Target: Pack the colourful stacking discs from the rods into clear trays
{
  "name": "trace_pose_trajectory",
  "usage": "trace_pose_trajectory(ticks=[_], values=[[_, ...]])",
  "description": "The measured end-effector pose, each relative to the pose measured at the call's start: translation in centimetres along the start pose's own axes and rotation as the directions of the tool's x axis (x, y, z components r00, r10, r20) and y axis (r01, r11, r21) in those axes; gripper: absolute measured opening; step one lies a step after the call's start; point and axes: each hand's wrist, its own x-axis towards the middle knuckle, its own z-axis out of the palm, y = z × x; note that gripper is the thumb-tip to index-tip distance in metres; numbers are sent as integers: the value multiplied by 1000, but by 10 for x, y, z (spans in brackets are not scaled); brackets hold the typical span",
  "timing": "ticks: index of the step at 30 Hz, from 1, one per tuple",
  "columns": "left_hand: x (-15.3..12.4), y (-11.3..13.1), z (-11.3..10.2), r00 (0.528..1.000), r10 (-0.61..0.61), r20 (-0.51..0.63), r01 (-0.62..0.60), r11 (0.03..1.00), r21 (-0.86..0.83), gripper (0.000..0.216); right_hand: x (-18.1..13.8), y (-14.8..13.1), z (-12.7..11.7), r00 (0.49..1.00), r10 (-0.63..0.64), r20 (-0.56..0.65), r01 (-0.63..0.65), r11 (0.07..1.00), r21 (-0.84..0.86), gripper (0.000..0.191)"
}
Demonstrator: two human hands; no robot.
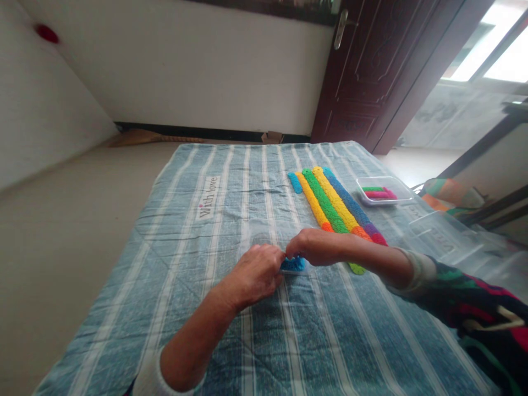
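My left hand (259, 272) and my right hand (311, 247) meet near the middle of the table, fingertips close together. Both are closed in a pinch, and what lies between the fingertips is too small to make out. Just under them a bright blue, bumpy-textured piece (293, 265) shows, partly covered by my fingers. Around and beyond it lies a sheet of clear plastic (268, 228), whose outline is hard to follow. My right forearm crosses over the near ends of several long textured strips, among them a green strip (324, 201) and a yellow strip (336, 198).
A short blue strip (295, 182) lies left of the long ones. To the right stands a clear plastic box (385, 199) with green and pink pieces inside; more clear plastic containers (437, 239) lie nearer. A striped cloth (173, 264) covers the table. Behind are a wall and a door (371, 66).
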Motion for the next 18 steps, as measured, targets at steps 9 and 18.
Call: trace_pose_trajectory(ticks=[9,18], values=[[0,2,-2,1000,-12,15,11,999,47,24,1,0,3,996,67,-62,-69,997,-36,35],[1,-2,3,1000,-4,-4,5,998,61,21,-2,-5,11,987,102,-126,-118,985,-126,28]])
